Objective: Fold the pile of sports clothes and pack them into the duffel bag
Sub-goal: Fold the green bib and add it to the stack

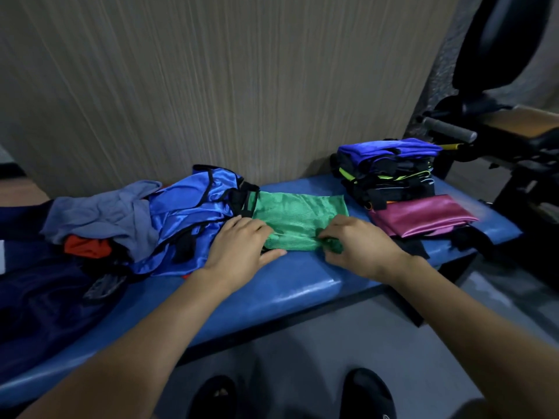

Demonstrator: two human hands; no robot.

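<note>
Green mesh garment spread flat on the blue padded bench, roughly midway along it, just in front of the wood-grain wall. Left hand laid flat on the garment's left near edge, fingers straight and spread, thumb stretched along the bench beside the hem. Right hand at the garment's right near corner, fingers curled, pinching a bunched bit of the green mesh. To the left, touching the green piece, an unfolded heap: shiny blue garment with black trim, grey garment draped over it, a bit of orange-red cloth beneath. Further left, dark navy fabric at the bench's end; whether bag or clothing, cannot tell. To the right, a folded stack of dark pieces with neon-yellow trim, topped by a folded blue one. Just in front of the stack, a folded magenta garment lying flat on the bench. Beyond the bench's right end, black exercise equipment. Below, on the grey floor, two black shoes.
</note>
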